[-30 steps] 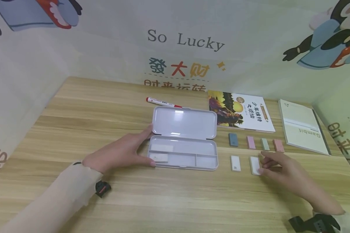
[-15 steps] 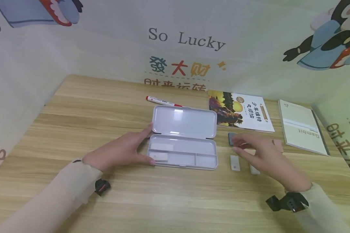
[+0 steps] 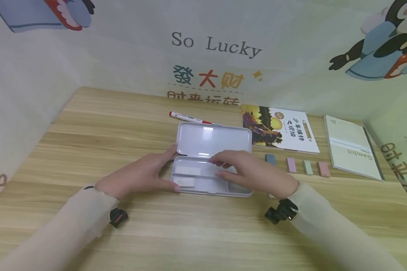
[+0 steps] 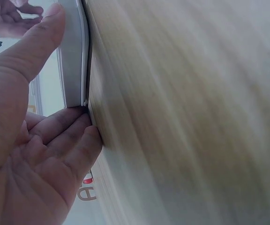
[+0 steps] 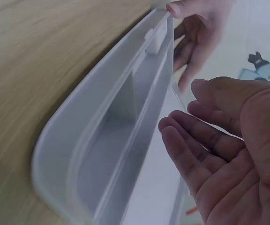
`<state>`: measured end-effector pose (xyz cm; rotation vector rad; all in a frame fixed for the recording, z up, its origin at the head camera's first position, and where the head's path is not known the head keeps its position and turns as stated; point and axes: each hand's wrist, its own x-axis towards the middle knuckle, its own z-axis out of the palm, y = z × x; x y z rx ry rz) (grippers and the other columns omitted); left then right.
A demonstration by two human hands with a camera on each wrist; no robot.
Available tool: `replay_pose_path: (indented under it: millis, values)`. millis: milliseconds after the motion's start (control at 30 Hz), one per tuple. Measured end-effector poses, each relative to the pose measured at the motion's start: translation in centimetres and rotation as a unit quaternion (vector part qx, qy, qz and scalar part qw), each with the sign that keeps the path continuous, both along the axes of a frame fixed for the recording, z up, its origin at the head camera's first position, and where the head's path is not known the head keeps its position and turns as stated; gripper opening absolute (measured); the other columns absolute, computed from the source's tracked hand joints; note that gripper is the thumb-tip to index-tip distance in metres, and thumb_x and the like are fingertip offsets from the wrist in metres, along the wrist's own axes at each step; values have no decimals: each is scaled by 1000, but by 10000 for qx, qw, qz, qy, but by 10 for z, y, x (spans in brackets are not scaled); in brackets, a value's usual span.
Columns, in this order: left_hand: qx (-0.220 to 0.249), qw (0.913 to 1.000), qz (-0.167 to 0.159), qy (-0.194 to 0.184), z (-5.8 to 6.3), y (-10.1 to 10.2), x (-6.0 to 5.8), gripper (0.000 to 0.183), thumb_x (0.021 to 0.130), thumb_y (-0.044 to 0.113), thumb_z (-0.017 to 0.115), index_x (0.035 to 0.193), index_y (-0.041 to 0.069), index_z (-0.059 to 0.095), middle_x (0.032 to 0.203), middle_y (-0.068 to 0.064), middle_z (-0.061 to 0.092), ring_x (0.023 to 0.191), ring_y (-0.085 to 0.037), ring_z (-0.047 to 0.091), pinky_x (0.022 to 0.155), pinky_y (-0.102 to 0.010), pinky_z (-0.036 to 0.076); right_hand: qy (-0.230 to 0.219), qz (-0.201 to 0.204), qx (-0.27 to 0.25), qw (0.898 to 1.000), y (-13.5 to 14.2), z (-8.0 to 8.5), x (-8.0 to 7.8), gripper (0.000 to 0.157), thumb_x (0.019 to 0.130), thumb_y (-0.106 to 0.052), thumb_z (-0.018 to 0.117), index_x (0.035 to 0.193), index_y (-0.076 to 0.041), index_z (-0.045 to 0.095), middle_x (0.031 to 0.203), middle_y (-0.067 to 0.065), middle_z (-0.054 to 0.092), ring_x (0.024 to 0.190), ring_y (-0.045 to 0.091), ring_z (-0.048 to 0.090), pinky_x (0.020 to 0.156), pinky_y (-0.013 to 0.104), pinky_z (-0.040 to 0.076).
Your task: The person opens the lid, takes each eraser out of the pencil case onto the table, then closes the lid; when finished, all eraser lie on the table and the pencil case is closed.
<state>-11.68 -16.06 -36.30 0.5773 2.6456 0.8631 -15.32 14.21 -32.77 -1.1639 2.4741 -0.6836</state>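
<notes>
A white pencil case (image 3: 213,194) lies on the table with its lid (image 3: 213,141) raised back. My left hand (image 3: 139,175) holds its left end, thumb at the front corner and fingers at the back. Two white erasers, one in the upper compartment (image 3: 188,171) and one in the lower compartment (image 3: 185,182), sit at the left inside it. Above the case's right half hovers my right hand (image 3: 249,169); its fingers (image 5: 186,150) are loosely bent, with nothing between them in the right wrist view. A white eraser (image 3: 272,196) shows only partly beneath the right wrist.
Right of the case stand a blue eraser (image 3: 270,159), a purple one (image 3: 291,165), a green one (image 3: 307,168) and a pink one (image 3: 323,169). Behind lie a red-capped marker (image 3: 190,117), an illustrated book (image 3: 280,129) and a pale notebook (image 3: 354,146). Printed cloth walls surround the table.
My right hand has travelled left, from beside a white eraser, past the blue eraser, to above the pencil case. The erasers keep their places where visible. My left hand stays put.
</notes>
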Motion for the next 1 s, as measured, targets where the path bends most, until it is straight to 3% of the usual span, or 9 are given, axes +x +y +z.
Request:
replay_pose_path:
  millis: [167,367,667,1000]
  values:
    - [48,10000,-24,15,1,-1,1,124,81,49,88,168,5,12,162,-18,48,149,-37,49,126,-57,37,-249,259,146,9992,-22,-3,-6,39,105,-19,64,142,-5,63,140,8,69,126,21,67,113,41,55]
    - [8,10000,-72,28,1,-1,1,123,81,49,88,168,5,13,162,-17,49,149,-35,50,125,-56,38,-211,582,316,9976,-39,-8,-11,42,106,-19,63,144,-3,61,143,10,67,131,21,65,117,41,51]
    - [-23,9999,-111,96,2,-2,2,121,82,48,88,167,2,15,161,-17,50,149,-35,49,125,-56,39,-213,722,624,9952,-58,-8,-13,47,104,-18,65,148,-2,56,142,13,68,126,21,66,114,40,53]
    - [15,9998,-163,103,1,-3,1,121,83,46,88,168,4,13,163,-15,48,150,-33,48,125,-54,38,-83,780,436,9960,-61,-9,-14,41,104,-6,59,145,-3,59,142,12,67,128,20,63,116,39,51]
